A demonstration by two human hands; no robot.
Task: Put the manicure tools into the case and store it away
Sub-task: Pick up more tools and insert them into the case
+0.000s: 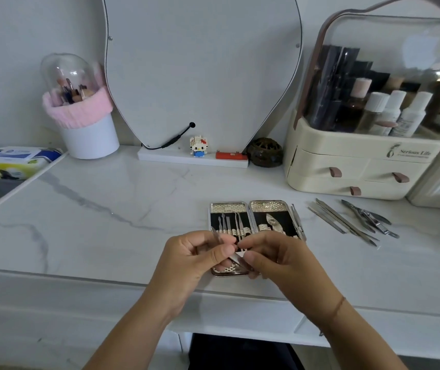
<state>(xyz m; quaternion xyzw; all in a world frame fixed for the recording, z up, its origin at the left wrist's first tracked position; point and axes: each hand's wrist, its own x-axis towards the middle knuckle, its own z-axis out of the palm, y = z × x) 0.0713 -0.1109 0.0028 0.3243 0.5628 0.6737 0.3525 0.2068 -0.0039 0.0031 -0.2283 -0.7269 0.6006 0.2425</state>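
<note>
The left forearm (136,324) and the right forearm (352,335) show bare along their whole visible length. The left hand (186,260) and the right hand (275,260) are bare too, with short, rounded nails on the thumbs. Around the right wrist sits a thin reddish-brown cord bracelet (337,307), a single narrow strand. Its fastening is out of sight.

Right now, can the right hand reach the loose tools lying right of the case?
Probably yes, once freed: the right hand and left hand both pinch a slim metal tool. The loose tools lie on the open marble tabletop to its right, nothing standing between.
</note>
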